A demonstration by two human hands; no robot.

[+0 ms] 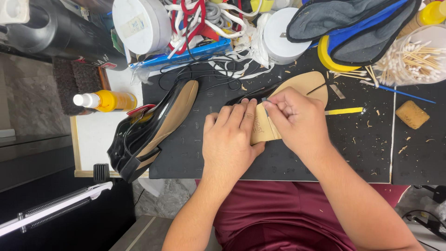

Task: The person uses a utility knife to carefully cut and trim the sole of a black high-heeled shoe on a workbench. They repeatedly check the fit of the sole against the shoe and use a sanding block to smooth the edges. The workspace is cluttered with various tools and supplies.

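Note:
A tan insole [303, 86] lies on the black work mat [288, 158], partly over a black shoe upper. My left hand [229, 139] lies flat on the insole's near end, pinning it down. My right hand [296, 120] is closed, its fingertips pinching a small grey tool or blade tip at the insole's edge beside my left fingers. A black patent shoe [149, 128] with a tan lining lies on its side to the left of my hands, untouched.
A yellow spray bottle [108, 100] lies left of the shoe. Behind are white round tubs [141, 24], tangled laces, dark insoles [355, 25] and a cup of cotton swabs [416, 58]. A yellow stick [344, 111], a cork block [411, 114] and shavings lie to the right.

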